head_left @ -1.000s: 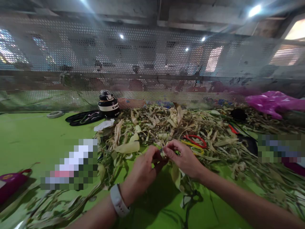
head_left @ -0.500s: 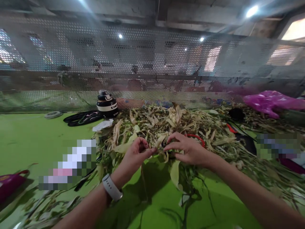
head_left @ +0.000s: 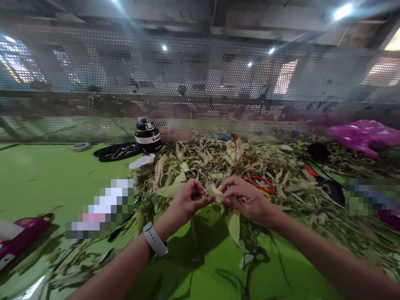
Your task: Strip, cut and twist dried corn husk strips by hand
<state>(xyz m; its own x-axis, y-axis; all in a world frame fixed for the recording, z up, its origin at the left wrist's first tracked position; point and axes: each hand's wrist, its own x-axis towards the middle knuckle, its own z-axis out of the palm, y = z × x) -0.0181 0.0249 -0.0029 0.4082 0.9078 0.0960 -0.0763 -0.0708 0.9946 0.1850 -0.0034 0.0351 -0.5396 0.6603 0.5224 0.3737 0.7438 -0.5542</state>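
Observation:
Between my hands is a pale, dried, curled leaf (head_left: 218, 194). My left hand (head_left: 190, 202) pinches its left side with thumb and forefinger, and a white watch band circles that wrist. On the other side, the fingers of my right hand (head_left: 245, 200) are closed on the same leaf. Behind them spreads a heap of dry, yellowish leaves and stalks (head_left: 203, 156). A red loop handle (head_left: 261, 183), like that of scissors, lies just behind my right hand. Below it, a broader yellow-green leaf (head_left: 234, 229) rests over the green table (head_left: 206, 271).
A black bottle (head_left: 148, 135) stands at the heap's back left, near a flat black item (head_left: 115, 152) and a white tissue (head_left: 142, 161). A perforated metal screen (head_left: 193, 75) rises behind. On the right is a pink plastic bag (head_left: 364, 135); at left, a magenta pouch (head_left: 29, 231).
My right hand's fingers, spread beside the leaf before, have closed on it. My left hand keeps its pinch. The whole view has shifted slightly, so things appear further right.

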